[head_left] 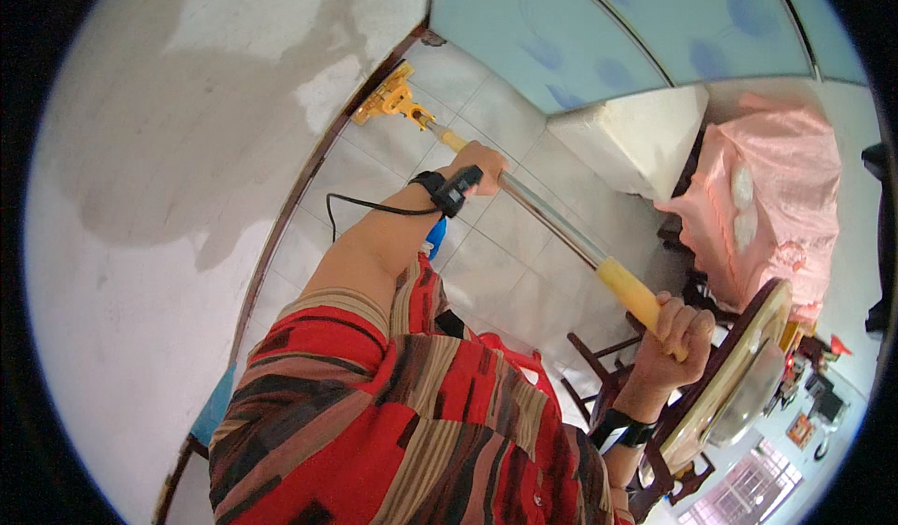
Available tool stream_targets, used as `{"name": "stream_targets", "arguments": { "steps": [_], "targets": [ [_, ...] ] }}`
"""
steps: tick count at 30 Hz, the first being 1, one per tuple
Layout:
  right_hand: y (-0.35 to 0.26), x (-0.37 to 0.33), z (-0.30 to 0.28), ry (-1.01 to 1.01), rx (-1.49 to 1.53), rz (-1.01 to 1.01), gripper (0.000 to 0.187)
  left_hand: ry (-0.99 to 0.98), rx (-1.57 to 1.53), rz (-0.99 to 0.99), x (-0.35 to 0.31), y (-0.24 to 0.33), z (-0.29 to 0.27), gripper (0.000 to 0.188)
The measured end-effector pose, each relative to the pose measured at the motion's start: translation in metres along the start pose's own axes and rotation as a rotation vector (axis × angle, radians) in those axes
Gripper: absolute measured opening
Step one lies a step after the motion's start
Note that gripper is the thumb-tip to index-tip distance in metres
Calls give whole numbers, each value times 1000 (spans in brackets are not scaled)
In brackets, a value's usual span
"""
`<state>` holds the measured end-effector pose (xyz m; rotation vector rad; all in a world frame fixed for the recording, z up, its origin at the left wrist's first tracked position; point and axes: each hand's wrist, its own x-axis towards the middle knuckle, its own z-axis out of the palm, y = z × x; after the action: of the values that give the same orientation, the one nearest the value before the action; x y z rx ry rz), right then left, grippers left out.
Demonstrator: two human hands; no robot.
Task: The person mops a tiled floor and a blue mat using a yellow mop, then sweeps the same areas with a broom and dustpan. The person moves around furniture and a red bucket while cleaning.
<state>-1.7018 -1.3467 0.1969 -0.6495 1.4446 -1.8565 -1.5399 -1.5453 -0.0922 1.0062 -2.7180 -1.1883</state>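
A mop with a yellow head and a metal pole slants across the view. Its head rests on the tiled floor against the dark skirting at the foot of the wall. My left hand, its arm stretched forward, is closed round the pole just above a short yellow section. Higher up, my right hand is wrapped round the end of the long yellow grip. A black device with a cable is strapped to my left wrist, and a dark band circles my right one.
A white wall runs along the left. Ahead stands a pale blue cabinet with sliding panels. To the right are a white box, a pink cloth cover, a round table and dark wooden chair legs.
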Motion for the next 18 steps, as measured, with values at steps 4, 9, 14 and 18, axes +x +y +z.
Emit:
{"name": "stream_targets", "arguments": {
  "steps": [4,9,14,18],
  "targets": [
    [-20,-16,-36,-61,-56,110,26,-51,46,99,-3,31,36,17],
    [-81,-76,-81,192,-231,19,21,-199,-43,253,-26,127,87,19],
    [-150,-136,-111,260,-233,-31,26,-500,-184,456,-43,213,115,22],
    [-154,-147,-121,337,-144,-143,21,-669,-203,542,-32,225,107,20]
  ]
}}
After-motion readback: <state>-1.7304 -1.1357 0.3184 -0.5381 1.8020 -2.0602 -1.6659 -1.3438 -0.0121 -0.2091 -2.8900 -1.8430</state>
